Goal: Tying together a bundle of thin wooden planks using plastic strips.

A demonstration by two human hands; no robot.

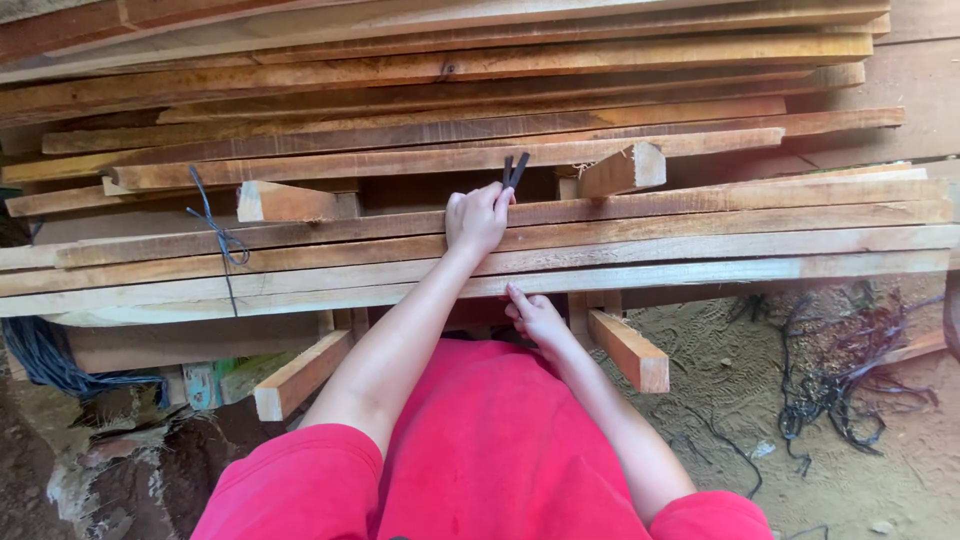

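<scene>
A: Closest in, the right hand (537,318) is under the front edge of the lowest plank (700,272), forefinger lifted against the underside, the other fingers loosely curled. It grips nothing I can make out.

B: And the left hand (477,219)?

A: Higher up and further back, closed in a fist on the face of the lumber stack (400,160). Two dark flat strips (514,170) stick up out of the top of that fist, side by side. I'd say they're the ends of a strap, though the view is too small to be sure.

B: How to handle it well from here?

A: Keep the fist tight and the pull in line with the strips, not sideways, or they'll slide through the fingers. The lower forefinger should stay flat on the plank edge, clear of the gap between boards, where it could get pinched.

B: Anything beyond the knuckles?

A: Just right of the strips a short wood block (622,170) juts out. Well left of both hands a dark cord (222,243) hangs knotted over the boards. Far right, on the sandy ground, lies a tangle of black straps (850,370).
</scene>
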